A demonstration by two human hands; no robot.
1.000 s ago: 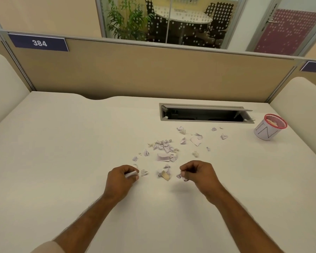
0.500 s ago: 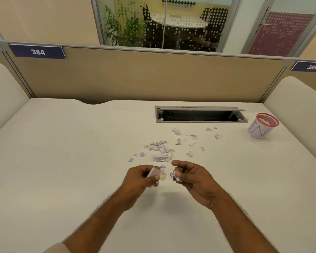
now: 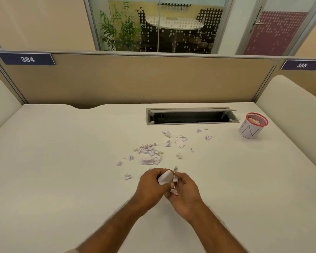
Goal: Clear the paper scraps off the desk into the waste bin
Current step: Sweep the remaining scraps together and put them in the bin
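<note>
Left hand: the left hand (image 3: 150, 187) is over the near middle of the desk (image 3: 62, 161), fingers curled round a larger white scrap (image 3: 165, 177) that sticks out of its grip toward the other hand.
Right hand: the right hand (image 3: 185, 195) meets the left one, the two touching; its fingers are bent and pinch several small scraps (image 3: 174, 191), some poking up between the fingertips.
Nearest loose piece: one crumpled scrap (image 3: 127, 176) lies on the desk just left of the left hand.
Main scatter: beyond the hands a dense cluster of scraps (image 3: 149, 148) sits with a flat rectangular piece (image 3: 147, 161) at its near edge and two small bits (image 3: 119, 163) off to its left.
Farther scatter: more pieces (image 3: 180, 142) lie thinly spread to the right and further back, the last few (image 3: 208, 137) near the cable slot.
Cable slot: a grey open cable tray (image 3: 192, 116) is set into the desk behind the paper.
Waste bin: the small red-rimmed waste bin (image 3: 252, 127) stands at the far right of the desk, well apart from both hands, with some paper already inside.
Partition: a tan divider (image 3: 135, 79) closes the back of the desk and carries plates reading 384 (image 3: 26, 59) and 385 (image 3: 301, 65).
</note>
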